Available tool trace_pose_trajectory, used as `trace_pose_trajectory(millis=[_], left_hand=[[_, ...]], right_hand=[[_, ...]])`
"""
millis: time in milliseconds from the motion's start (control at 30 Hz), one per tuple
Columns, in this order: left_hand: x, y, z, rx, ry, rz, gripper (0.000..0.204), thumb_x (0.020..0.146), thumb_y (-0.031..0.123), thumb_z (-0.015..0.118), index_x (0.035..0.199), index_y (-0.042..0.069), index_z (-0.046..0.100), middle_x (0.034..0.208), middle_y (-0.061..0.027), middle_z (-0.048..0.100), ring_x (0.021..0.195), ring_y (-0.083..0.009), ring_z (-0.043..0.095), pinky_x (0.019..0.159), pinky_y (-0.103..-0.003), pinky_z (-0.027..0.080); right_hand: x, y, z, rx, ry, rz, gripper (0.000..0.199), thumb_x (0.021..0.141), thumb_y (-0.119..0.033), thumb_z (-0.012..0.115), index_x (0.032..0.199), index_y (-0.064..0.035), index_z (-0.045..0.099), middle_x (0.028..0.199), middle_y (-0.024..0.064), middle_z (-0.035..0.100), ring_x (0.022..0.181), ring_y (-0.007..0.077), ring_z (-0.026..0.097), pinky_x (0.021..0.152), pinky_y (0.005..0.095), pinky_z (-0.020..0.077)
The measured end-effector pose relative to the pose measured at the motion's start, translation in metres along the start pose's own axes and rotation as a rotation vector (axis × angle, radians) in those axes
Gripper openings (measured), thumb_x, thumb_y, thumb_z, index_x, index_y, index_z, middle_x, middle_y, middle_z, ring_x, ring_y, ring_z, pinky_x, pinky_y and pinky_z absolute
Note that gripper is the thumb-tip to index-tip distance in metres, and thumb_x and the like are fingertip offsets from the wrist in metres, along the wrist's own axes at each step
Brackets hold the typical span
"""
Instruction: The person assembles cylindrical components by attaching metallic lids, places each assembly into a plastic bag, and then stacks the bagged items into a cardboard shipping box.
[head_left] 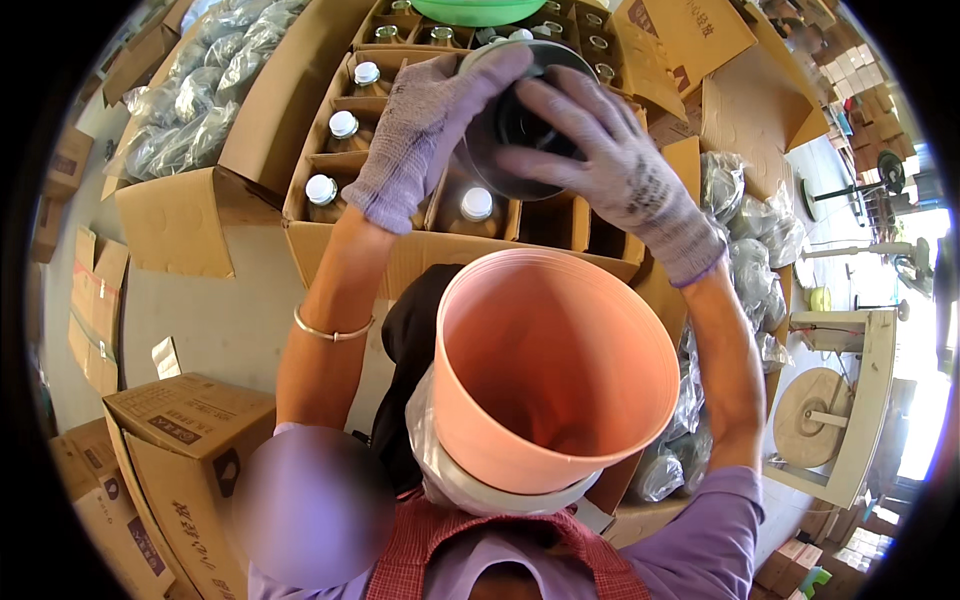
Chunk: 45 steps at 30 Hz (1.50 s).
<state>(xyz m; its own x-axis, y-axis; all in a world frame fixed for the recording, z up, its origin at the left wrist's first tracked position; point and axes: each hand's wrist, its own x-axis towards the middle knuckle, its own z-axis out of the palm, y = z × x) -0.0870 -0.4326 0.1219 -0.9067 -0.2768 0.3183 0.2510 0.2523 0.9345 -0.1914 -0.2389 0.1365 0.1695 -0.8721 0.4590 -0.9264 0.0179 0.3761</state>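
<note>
Both my hands wear grey-purple knit gloves. My left hand [425,125] and my right hand [610,165] together hold a dark glass jar [515,125] with a grey rim, its mouth turned toward me, above an open cardboard carton [420,255]. The carton has divider cells, several of them filled with brown jars with white lids [477,205]. An empty salmon-pink plastic bucket [550,370] sits close below my arms, against my lap, with a clear plastic bag [450,470] under it.
Clear bags of jars [195,95] lie in an open box at upper left. Closed printed cartons [185,450] stand at lower left. More bagged jars [750,215] are at the right, beside a wooden stand with a round disc [815,415]. A green bowl [480,10] sits at top.
</note>
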Motion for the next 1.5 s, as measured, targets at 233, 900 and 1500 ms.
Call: trace_pose_trajectory(millis=[233, 900, 1500], left_hand=[[-0.004, 0.017, 0.034, -0.213, 0.280, -0.128, 0.051, 0.082, 0.044, 0.078, 0.100, -0.002, 0.067, 0.086, -0.0093, 0.072, 0.072, -0.0137, 0.069, 0.061, -0.029, 0.056], [-0.019, -0.072, 0.104, -0.870, 0.084, -0.179, 0.035, 0.101, 0.030, 0.049, 0.131, 0.011, 0.053, 0.126, -0.0091, 0.061, 0.115, -0.0232, 0.060, 0.098, -0.043, 0.050], [-0.018, -0.050, 0.048, -0.871, -0.154, 0.305, 0.044, 0.101, 0.030, 0.051, 0.136, 0.004, 0.048, 0.108, -0.0082, 0.061, 0.099, -0.0183, 0.060, 0.081, -0.029, 0.054]], right_hand=[[0.002, -0.003, 0.029, 0.564, 0.057, 0.685, 0.049, 0.082, -0.022, 0.075, 0.126, -0.0082, 0.058, 0.129, 0.0146, 0.052, 0.114, 0.0320, 0.056, 0.094, 0.0414, 0.0491], [-0.199, 0.056, 0.130, 0.194, -0.206, 1.045, 0.050, 0.074, -0.023, 0.081, 0.118, -0.0119, 0.058, 0.098, 0.0216, 0.061, 0.091, 0.0398, 0.062, 0.081, 0.0470, 0.0518], [-0.020, -0.025, -0.092, 0.285, 0.393, 0.471, 0.066, 0.091, -0.039, 0.064, 0.146, -0.0088, 0.042, 0.141, 0.0202, 0.044, 0.132, 0.0324, 0.045, 0.110, 0.0472, 0.0375]])
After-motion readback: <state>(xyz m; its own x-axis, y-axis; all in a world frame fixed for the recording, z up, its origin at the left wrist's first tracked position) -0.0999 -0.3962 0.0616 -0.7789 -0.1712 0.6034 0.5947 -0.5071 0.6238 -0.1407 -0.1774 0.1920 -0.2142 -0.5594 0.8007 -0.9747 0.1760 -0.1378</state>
